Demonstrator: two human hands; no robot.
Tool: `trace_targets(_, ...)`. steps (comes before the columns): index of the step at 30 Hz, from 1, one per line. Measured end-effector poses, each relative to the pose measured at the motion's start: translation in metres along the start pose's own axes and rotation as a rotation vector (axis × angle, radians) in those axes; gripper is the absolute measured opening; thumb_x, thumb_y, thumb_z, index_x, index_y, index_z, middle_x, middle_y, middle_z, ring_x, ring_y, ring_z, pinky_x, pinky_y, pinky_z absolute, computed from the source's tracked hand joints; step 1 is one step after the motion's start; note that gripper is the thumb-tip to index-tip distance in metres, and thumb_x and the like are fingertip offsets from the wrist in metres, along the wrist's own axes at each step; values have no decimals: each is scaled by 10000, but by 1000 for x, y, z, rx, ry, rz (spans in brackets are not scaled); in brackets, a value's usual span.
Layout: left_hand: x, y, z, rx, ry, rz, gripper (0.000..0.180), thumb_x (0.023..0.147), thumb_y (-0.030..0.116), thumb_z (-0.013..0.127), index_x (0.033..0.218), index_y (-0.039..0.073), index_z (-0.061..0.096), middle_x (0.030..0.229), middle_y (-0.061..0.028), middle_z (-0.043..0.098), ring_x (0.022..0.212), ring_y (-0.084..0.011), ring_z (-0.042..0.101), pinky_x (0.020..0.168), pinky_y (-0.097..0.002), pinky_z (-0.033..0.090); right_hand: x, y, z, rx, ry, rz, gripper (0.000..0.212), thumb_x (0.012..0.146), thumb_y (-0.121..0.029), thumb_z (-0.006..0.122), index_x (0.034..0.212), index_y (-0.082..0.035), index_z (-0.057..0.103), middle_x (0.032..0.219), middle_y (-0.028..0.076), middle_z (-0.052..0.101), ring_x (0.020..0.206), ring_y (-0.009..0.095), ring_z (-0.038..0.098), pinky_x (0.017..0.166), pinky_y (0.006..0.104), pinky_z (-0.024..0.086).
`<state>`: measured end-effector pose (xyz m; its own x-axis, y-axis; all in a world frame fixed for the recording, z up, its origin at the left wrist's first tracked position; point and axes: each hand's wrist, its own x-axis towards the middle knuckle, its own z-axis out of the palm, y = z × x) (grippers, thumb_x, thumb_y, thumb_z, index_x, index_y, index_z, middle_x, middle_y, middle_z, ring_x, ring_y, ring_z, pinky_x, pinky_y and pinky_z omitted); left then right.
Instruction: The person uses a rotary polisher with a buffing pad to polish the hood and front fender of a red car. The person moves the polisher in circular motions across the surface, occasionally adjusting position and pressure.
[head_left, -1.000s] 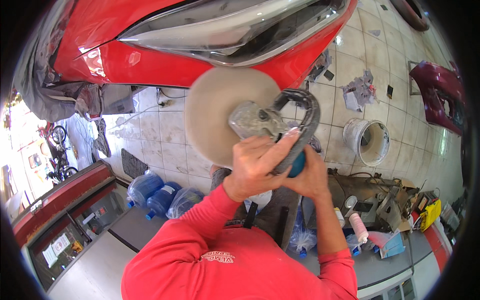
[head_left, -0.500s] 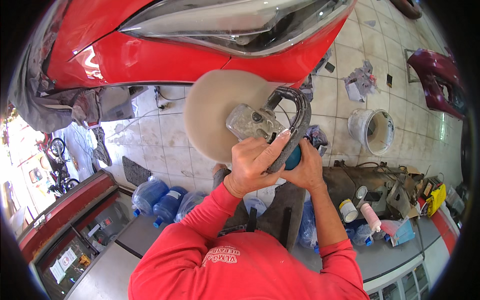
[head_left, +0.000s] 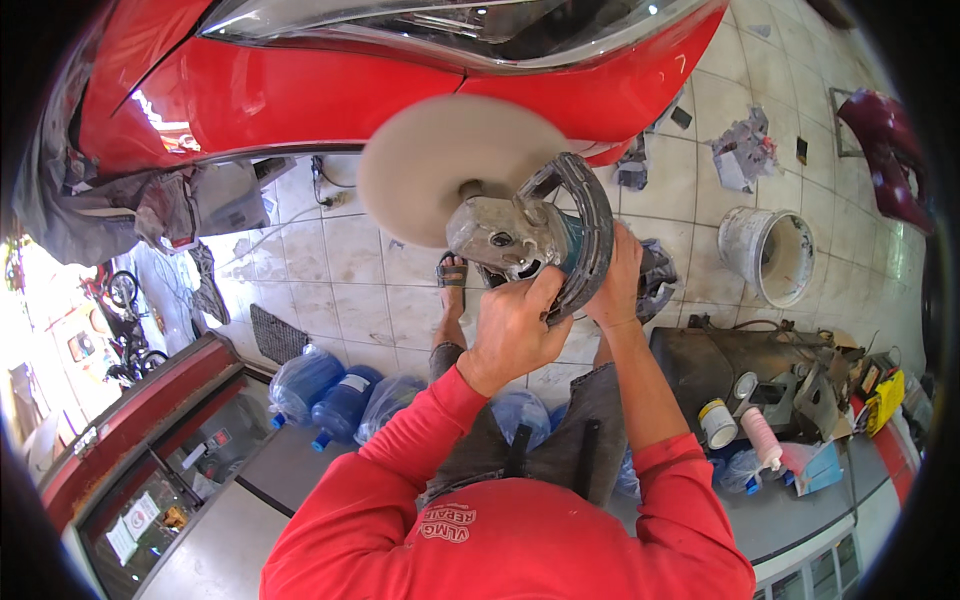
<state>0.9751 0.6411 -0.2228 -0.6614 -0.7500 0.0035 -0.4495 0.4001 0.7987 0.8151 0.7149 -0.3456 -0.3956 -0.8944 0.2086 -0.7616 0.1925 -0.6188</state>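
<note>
Both hands [head_left: 515, 328] [head_left: 617, 285] on polisher [head_left: 495, 232], smeared bucket [head_left: 740, 243], blue jugs [head_left: 345, 404]

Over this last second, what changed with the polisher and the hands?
The pad tipped and shifted up the picture; its spindle and a sandalled foot now show. The red car also sits higher in view. Nothing was grasped or released: left hand and right hand stay on the polisher.

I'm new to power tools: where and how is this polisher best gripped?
Probably by its loop handle and teal body, from the near side: the loop handle offers a slim bar, and the pad, blurred as if spinning, occupies the far end.
</note>
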Motion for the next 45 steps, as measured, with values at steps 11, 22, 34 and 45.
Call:
trace_targets(11,-6,-19,-106,106,-195,89,259,790,34,764,1005,39,620,664,-164,598,611,-398,653,589,-487,503,8,-81,49,455,-43,43,978,564,-364,1010,1404,-58,614,1287,217,707,1200,434,680,1041,504,550)
trace_targets(22,5,-35,-130,569,-228,734,412,723,213,904,1072,41,768,736,-39,637,658,-266,621,692,-420,474,3,-126,154,1163,59,211,867,757,-336,963,1454,14,583,1330,158,701,1223,261,686,1089,393,531)
trace_targets(34,-3,-206,93,339,143,1017,336,778,325,888,884,80,684,664,15,567,623,-159,589,608,-352,412,-117,127,311,1259,-71,30,529,981,-284,743,1422,-66,549,1374,141,650,1239,236,641,1107,438,499)
trace_targets(45,-31,-189,43,411,323,893,365,695,298,925,876,92,685,649,11,590,584,-194,588,575,-354,415,-85,73,276,924,-47,-129,565,768,-259,905,1240,-27,698,1148,154,764,1088,290,749,987,444,574)
